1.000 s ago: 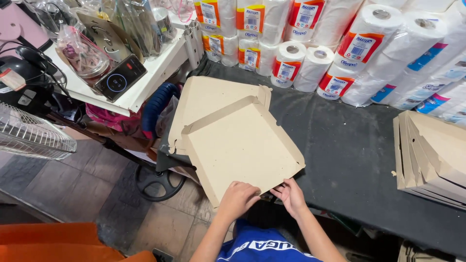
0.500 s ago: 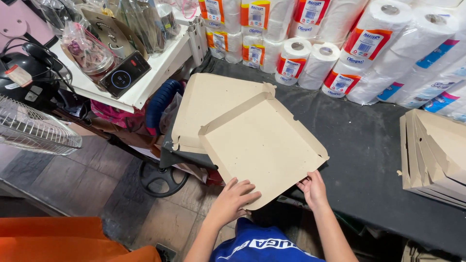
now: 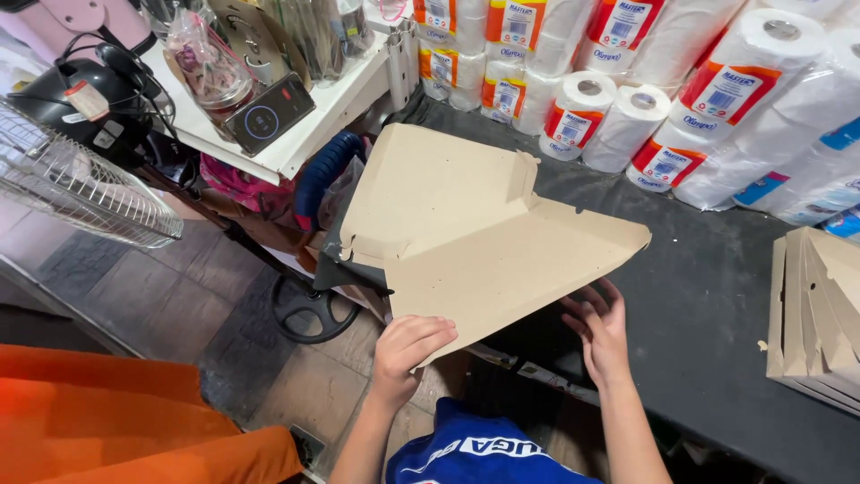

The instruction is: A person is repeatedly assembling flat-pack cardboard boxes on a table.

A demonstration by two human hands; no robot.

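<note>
A flat brown cardboard box blank (image 3: 484,242) lies partly over the near left edge of the black table (image 3: 717,296), its near half folded upward. My left hand (image 3: 408,348) grips the near corner of the raised half from the outside. Under that raised flap sits my right hand (image 3: 600,327), fingers spread against its underside. The far half of the blank rests flat on the table, with a small side flap standing up.
Wrapped paper rolls (image 3: 627,108) line the back of the table. A stack of folded cardboard boxes (image 3: 820,314) sits at the right edge. To the left are a white shelf (image 3: 305,116) with a phone, a wire fan guard (image 3: 81,179) and an orange surface (image 3: 116,430).
The near half of the cardboard blank has swung up from flat. My right hand has slipped under it, and my left hand has stayed on the near corner.
</note>
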